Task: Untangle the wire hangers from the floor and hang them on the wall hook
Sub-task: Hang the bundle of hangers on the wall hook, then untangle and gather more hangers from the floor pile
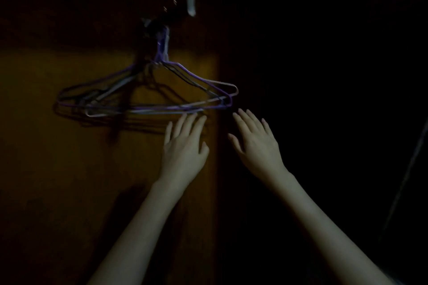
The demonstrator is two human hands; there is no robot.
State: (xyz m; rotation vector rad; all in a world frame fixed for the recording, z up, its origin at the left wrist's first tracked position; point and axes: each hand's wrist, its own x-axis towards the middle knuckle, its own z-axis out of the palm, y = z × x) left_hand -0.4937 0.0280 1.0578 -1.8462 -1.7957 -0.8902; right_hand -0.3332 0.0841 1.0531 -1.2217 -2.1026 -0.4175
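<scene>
Several wire hangers [148, 99], purple and pale, hang bunched together by their twisted necks from a dark wall hook [159, 23] on a dim brown wooden surface. Their bottom bars overlap and spread left to right. My left hand [185, 143] is raised just below the bars' right part, fingers straight, fingertips almost at the lowest bar; whether they touch it I cannot tell. My right hand [254, 143] is raised beside it, fingers straight and spread, just below the hangers' right tips, holding nothing.
The scene is very dark. A shiny metal piece [191, 6] glints above and right of the hook. The wooden panel's edge [217, 146] runs vertically between my hands. A faint slanted line [407, 180] shows at the far right.
</scene>
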